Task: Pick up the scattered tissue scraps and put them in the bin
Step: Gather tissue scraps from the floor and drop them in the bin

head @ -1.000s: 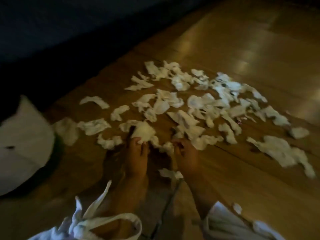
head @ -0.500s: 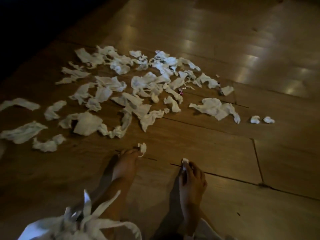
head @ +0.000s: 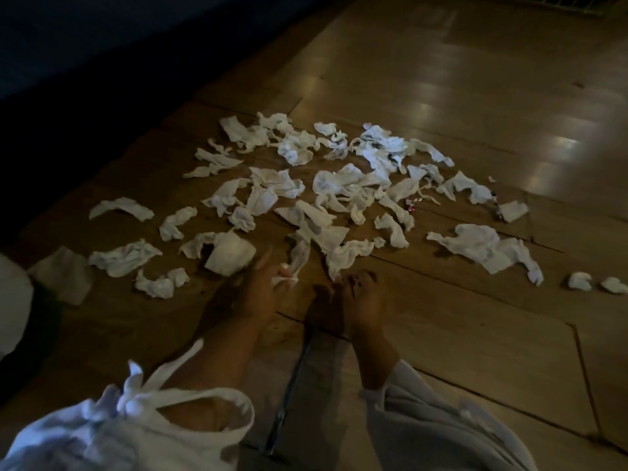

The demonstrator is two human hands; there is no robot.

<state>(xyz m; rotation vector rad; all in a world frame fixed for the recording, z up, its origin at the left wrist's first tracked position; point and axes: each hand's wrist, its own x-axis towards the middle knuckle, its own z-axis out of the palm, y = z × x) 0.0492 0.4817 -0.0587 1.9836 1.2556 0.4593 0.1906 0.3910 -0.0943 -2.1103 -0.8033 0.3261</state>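
Several white tissue scraps (head: 339, 185) lie scattered over the wooden floor in front of me. My left hand (head: 260, 294) is low over the floor and grips a crumpled scrap (head: 283, 279) in its fingers, just below a long twisted scrap (head: 300, 254). My right hand (head: 363, 299) is beside it with curled fingers, at the tail end of another scrap (head: 346, 254). A small pale bit shows between its fingertips. A white rounded object (head: 12, 300), cut off at the left edge, may be the bin.
Dark furniture or a wall (head: 102, 62) runs along the back left. A large scrap (head: 482, 246) and two small balls (head: 579, 280) lie to the right. A flat tissue (head: 64, 275) lies by the white object. White sleeves (head: 119, 433) fill the bottom.
The view swung right, then back left. Both hands drew back from the pile holding small scraps, then reached forward to its near edge again.
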